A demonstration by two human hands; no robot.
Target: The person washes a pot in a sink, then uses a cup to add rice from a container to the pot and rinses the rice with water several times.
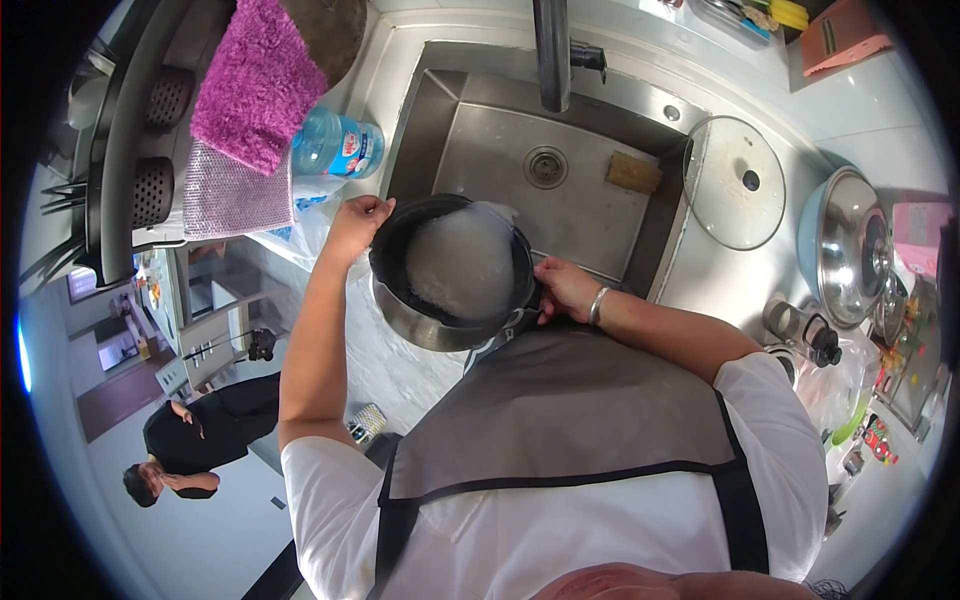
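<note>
A metal pot [424, 326] with a dark inner wall is held up in front of the apron, by the sink's near left corner. Cloudy whitish contents [461, 262] fill much of its inside; whether there are grains in it I cannot tell. My left hand [358, 229] grips the pot's left rim or handle, thumb on top. On the opposite side, my right hand [568, 289], with a silver bangle at the wrist, grips the other handle. Beyond the pot lies a stainless steel sink [495, 150], with a drain strainer [545, 166] and a brown sponge-like block [634, 172] on its floor.
A dark faucet [553, 60] overhangs the sink. The glass lid [735, 184] lies at its right edge, near a lidded pan [847, 247]. To the left are a blue-labelled bottle [337, 146], a purple cloth [259, 82] and a rack [116, 165]. A person [214, 427] stands farther off.
</note>
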